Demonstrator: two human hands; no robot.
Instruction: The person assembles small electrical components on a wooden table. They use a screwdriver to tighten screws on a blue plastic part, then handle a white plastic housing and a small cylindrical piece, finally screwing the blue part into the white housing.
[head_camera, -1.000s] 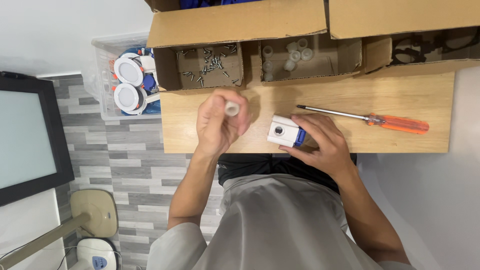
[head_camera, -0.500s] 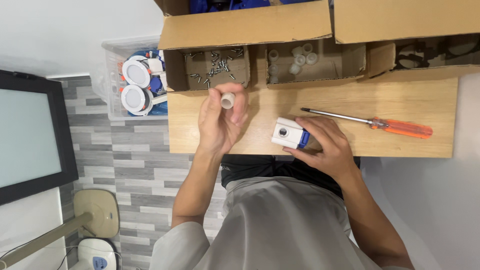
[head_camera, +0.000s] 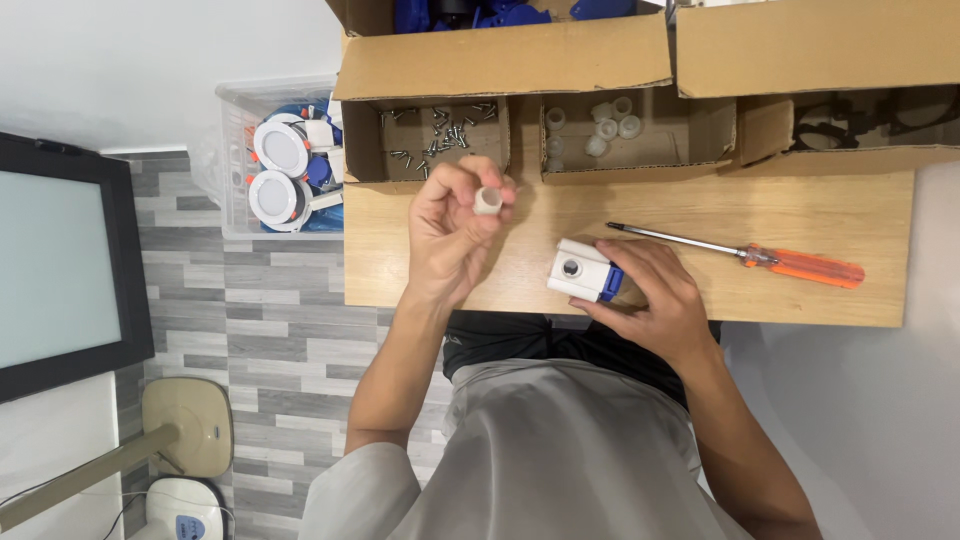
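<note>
My left hand is raised over the wooden table, its fingertips pinched on a small white plastic ring. My right hand rests on the table and grips a white box-shaped part with a round hole and a blue piece at its side. An orange-handled screwdriver lies on the table just right of that hand, untouched.
Open cardboard boxes line the table's far edge: one with loose screws, one with several white rings, one with dark parts. A clear bin of round white lamps stands at left. A dark screen and a lamp base lie lower left.
The view has shifted slightly. My left hand has turned the white ring a little in its fingertips. My right hand keeps its grip on the white part.
</note>
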